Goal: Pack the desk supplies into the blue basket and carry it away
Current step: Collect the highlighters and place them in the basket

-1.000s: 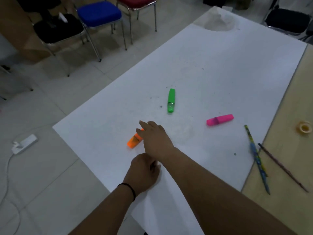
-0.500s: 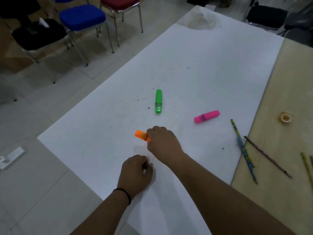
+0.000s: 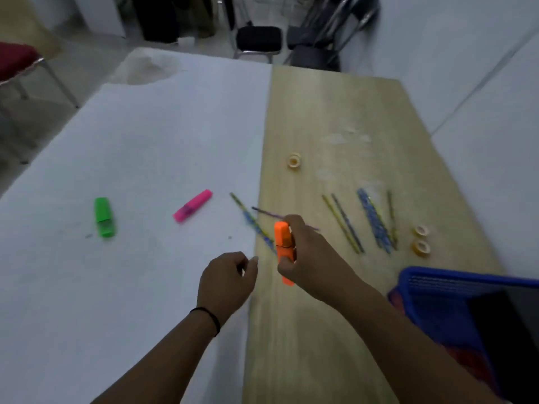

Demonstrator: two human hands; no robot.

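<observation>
My right hand [image 3: 313, 258] grips an orange highlighter [image 3: 281, 237] and holds it in the air above the seam between the white sheet and the wooden table. My left hand [image 3: 224, 281] hovers just to its left, fingers loosely curled, with nothing visible in it. The blue basket [image 3: 437, 290] stands at the lower right, and a dark object [image 3: 507, 330] fills part of it. A green highlighter [image 3: 104, 217] and a pink highlighter [image 3: 192, 209] lie on the white sheet. Several patterned pencils [image 3: 373, 223] lie on the wood, and two more pencils [image 3: 248, 217] sit partly behind my right hand.
Small tape rolls lie on the wooden table [image 3: 335, 330]: one [image 3: 294, 160] farther back, two [image 3: 421, 247] near the basket. The white sheet [image 3: 116, 287] covers the left side. Chairs [image 3: 259, 39] stand beyond the far edge; a red chair [image 3: 14, 59] stands at left.
My right hand closed on the orange highlighter, lifted it off the white sheet and carried it right. The view swung right, bringing the basket, more pencils and tape rolls into sight.
</observation>
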